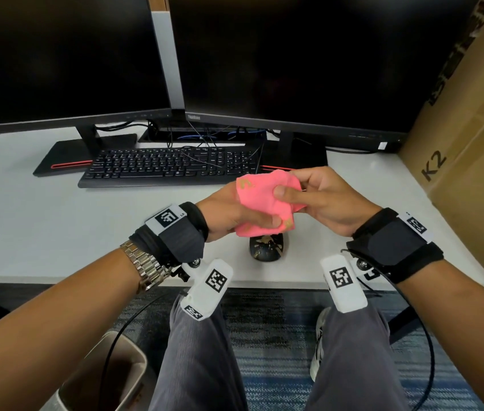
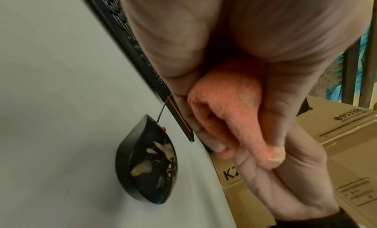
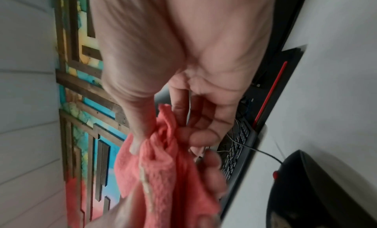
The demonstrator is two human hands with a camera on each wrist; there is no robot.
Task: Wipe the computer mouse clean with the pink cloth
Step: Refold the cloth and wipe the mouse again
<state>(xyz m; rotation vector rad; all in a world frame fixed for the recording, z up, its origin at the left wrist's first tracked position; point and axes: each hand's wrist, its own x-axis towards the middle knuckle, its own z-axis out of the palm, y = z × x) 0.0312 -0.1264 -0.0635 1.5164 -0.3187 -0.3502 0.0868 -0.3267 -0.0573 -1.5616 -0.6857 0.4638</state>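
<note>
Both hands hold the pink cloth [image 1: 264, 203] bunched up above the desk. My left hand [image 1: 234, 215] grips its lower part, thumb across the fabric; the cloth [image 2: 228, 118] shows tucked in that palm. My right hand [image 1: 303, 197] pinches the cloth's upper right edge with thumb and fingers, seen close on the cloth [image 3: 163, 175]. The black wired mouse [image 1: 266, 247] lies on the desk just below the cloth, untouched, smeared with tan and white grime; the mouse [image 2: 146, 163] shows the smears plainly, and the mouse [image 3: 318, 188] sits at the lower right.
A black keyboard [image 1: 169, 167] lies behind the hands, with two dark monitors [image 1: 294, 60] on stands further back. A large cardboard box [image 1: 472, 143] stands at the desk's right. The desk edge [image 1: 264, 284] runs close to my knees; a bin [image 1: 110, 378] stands on the floor at left.
</note>
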